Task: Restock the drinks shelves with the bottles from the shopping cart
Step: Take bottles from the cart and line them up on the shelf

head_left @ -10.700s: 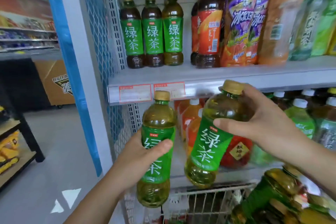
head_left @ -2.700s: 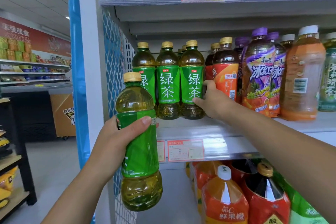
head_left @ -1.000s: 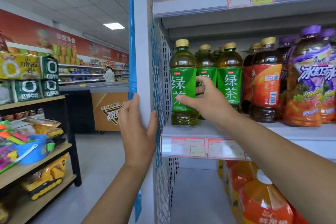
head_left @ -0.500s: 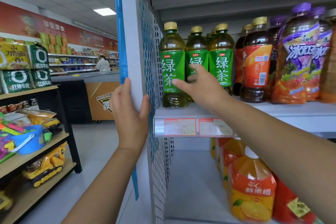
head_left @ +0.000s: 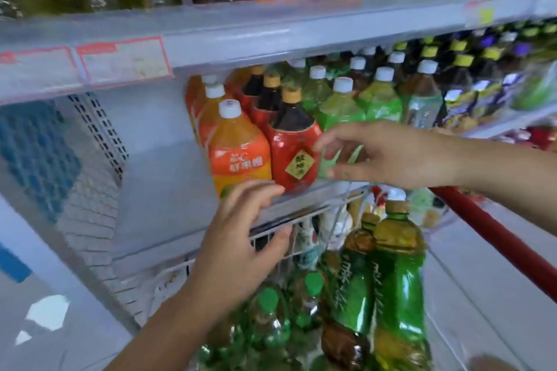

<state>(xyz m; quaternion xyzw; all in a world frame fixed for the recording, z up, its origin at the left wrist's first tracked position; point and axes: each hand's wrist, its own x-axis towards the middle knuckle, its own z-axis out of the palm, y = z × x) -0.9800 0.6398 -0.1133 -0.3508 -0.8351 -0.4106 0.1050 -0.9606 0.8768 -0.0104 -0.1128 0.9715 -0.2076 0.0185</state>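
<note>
Green tea bottles (head_left: 398,286) stand upright inside shopping cart (head_left: 331,205), near its red handle (head_left: 497,238). Left hand (head_left: 238,250) over cart front rim, fingers spread loose, holding nothing. Right hand (head_left: 391,153) higher above cart, fingers relaxed, empty, before red-label bottle (head_left: 295,153) on shelf beyond cart.

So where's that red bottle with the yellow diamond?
Head view, centre: the red bottle stands at the front edge of the lower shelf, right of the orange juice bottle, with the right hand just beside it.
</note>
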